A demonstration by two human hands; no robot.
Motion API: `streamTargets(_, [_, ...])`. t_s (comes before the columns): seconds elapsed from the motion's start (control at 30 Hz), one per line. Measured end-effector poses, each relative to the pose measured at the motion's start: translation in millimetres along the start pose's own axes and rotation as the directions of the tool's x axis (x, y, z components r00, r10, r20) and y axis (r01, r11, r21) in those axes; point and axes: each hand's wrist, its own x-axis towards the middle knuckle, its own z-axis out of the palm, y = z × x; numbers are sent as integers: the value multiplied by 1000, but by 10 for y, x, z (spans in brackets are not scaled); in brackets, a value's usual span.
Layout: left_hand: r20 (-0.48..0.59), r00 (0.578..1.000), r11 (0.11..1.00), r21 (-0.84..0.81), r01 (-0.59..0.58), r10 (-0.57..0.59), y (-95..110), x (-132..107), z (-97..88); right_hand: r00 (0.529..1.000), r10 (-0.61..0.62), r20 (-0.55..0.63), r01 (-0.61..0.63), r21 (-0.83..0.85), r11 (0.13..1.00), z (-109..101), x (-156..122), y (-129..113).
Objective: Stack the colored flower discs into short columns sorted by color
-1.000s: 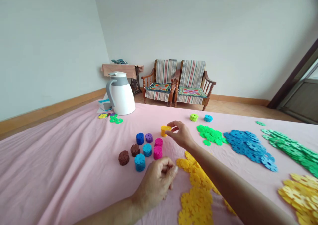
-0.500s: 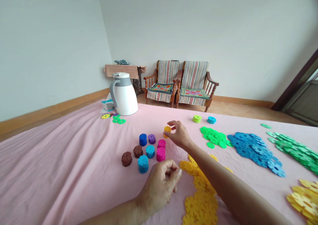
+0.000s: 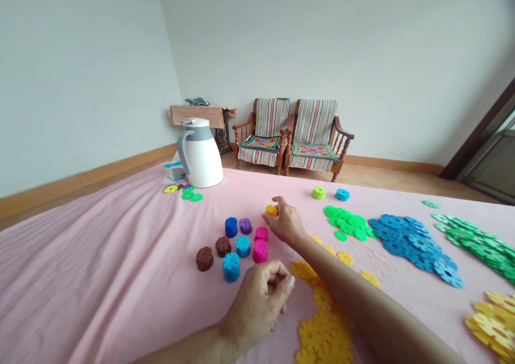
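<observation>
My right hand (image 3: 285,220) reaches forward over the pink cloth, its thumb and fingers round a small yellow stack of flower-shaped discs (image 3: 271,210). The hand hides part of this stack, and a bit of red shows beside it. Closer to me, my left hand (image 3: 259,297) is loosely closed, fingers curled and thumb against them, with nothing visible in it. Just beyond it stand pink stacks (image 3: 260,251), light blue stacks (image 3: 231,266), brown stacks (image 3: 205,258), a dark blue stack (image 3: 230,227) and a purple stack (image 3: 245,225).
Loose yellow discs (image 3: 325,334) lie under my right forearm. Further right are piles of green discs (image 3: 348,222) and blue discs (image 3: 414,240). A lime stack (image 3: 318,193) and a blue stack (image 3: 343,194) stand behind. A white jug (image 3: 205,163) is at the back left.
My right hand has shifted slightly and its thumb now covers more of the yellow stack's front. The right forearm has moved a little, uncovering more yellow discs. My left hand stays put.
</observation>
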Motion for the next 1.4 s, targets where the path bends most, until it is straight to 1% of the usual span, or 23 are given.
streamTargets(0.17, [1,1000,1000,-5,10,-10,-9,0,-2,1000,23,12,-22,-73,997,-29,-6,-73])
streamTargets(0.37, [3,1000,1000,-4,13,-13,5,0,3,1000,16,17,-15,-67,998,-11,-2,-52])
streamTargets(0.47, [-7,1000,1000,0,10,-10,29,-2,6,1000,-11,-2,11,-30,999,3,15,-16])
streamTargets(0.6, [-8,1000,1000,13,-9,9,49,-3,5,995,-96,15,96,28,995,34,41,30])
streamTargets(0.73, [-1,1000,1000,25,-17,17,47,-6,1,994,-105,30,104,41,994,60,57,34])
streamTargets(0.83, [0,1000,1000,23,-4,4,39,-13,3,996,-93,12,92,87,992,-2,62,38])
streamTargets(0.93, [-2,999,998,42,-46,46,31,-20,10,998,-60,-27,63,147,987,-191,25,103])
streamTargets(1.0, [-6,995,993,63,-104,104,28,-25,15,998,-51,-49,58,164,985,-366,-58,190])
streamTargets(1.07, [-18,988,985,86,-150,152,27,-31,17,998,-53,-43,58,139,989,-541,-200,301])
streamTargets(1.17, [-51,977,970,140,-197,206,36,-35,17,996,-81,27,79,64,995,-735,-492,481])
streamTargets(1.23, [-78,968,958,180,-222,239,46,-30,21,991,-124,52,125,-15,992,-799,-684,583])
streamTargets(1.3, [-99,960,945,229,-235,262,51,-19,32,989,-137,62,142,-78,987,-814,-829,649])
streamTargets(1.4, [-129,948,921,307,-240,290,40,-6,54,986,-153,59,157,-71,985,-772,-911,637])
